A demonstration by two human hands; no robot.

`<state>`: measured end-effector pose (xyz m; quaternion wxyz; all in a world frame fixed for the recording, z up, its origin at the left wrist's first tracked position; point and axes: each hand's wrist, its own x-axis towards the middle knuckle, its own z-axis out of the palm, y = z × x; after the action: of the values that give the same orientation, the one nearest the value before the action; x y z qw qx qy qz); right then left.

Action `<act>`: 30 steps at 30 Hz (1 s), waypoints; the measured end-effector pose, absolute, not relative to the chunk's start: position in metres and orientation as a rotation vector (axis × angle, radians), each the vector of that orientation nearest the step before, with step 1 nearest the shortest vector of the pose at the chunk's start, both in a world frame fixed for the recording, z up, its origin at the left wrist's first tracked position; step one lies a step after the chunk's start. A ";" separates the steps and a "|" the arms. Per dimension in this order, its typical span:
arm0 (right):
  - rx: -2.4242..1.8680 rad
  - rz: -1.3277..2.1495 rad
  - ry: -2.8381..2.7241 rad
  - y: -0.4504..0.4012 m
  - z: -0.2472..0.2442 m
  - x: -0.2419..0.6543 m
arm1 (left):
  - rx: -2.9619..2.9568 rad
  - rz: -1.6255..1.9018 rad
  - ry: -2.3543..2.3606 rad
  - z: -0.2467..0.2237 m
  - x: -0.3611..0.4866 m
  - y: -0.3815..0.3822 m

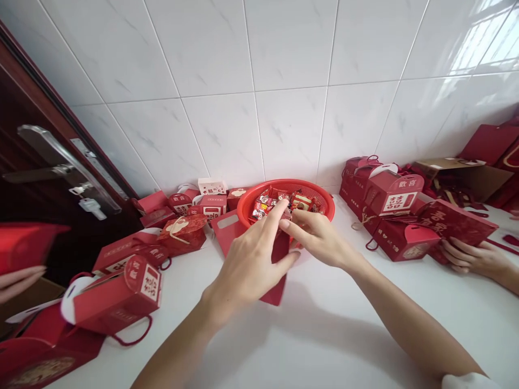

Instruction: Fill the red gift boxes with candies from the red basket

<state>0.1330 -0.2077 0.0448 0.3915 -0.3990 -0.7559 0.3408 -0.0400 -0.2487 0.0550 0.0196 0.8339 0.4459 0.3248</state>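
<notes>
In the middle of the table, my left hand (253,256) grips a dark red cardboard piece (274,292), its index finger stretched up along it and its thumb on the near side. My right hand (320,233) meets it from the right, with bent fingers and thumb closed on the upper part of the same piece. Much of the cardboard is hidden by both hands. Just behind them stands a red plastic basket (326,201) holding wrapped sweets (302,202). A flat red card (225,229) lies left of the hands, against the basket.
Red gift boxes (121,302) line the left side, and more boxes (391,197) stand at right. Another person's hand (466,254) holds a red box there. A second hand (20,281) is at far left beside a door handle (68,167). Tiled wall (292,119) behind.
</notes>
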 end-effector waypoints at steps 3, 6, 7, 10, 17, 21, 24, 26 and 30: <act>-1.051 0.878 -1.928 -0.201 0.047 0.145 | 2.587 0.933 1.254 0.053 -0.038 -0.248; -1.010 0.897 -2.024 -0.197 0.052 0.158 | 2.558 0.950 1.208 0.054 -0.043 -0.243; -0.979 0.918 -2.061 -0.196 0.054 0.161 | 2.546 1.000 1.212 0.055 -0.045 -0.240; -0.899 0.998 -2.135 -0.190 0.056 0.171 | 2.540 1.153 1.249 0.055 -0.054 -0.226; -0.906 1.081 -2.273 -0.174 0.048 0.182 | 2.482 1.109 1.348 0.045 -0.061 -0.205; -0.869 1.163 -2.348 -0.168 0.041 0.184 | 2.411 1.067 1.330 0.043 -0.058 -0.203; -0.852 1.242 -2.384 -0.165 0.037 0.186 | 2.230 0.842 1.251 0.043 -0.057 -0.202; -0.845 1.262 -2.453 -0.163 0.037 0.188 | 2.085 0.703 1.191 0.041 -0.056 -0.199; -0.803 1.208 -2.570 -0.160 0.043 0.198 | 1.940 0.573 1.093 0.033 -0.053 -0.193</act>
<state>0.1979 -0.1602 0.0428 0.0951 -0.2708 -0.8669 0.4075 -0.0525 -0.1929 0.0330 0.4088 0.7701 0.4338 0.2274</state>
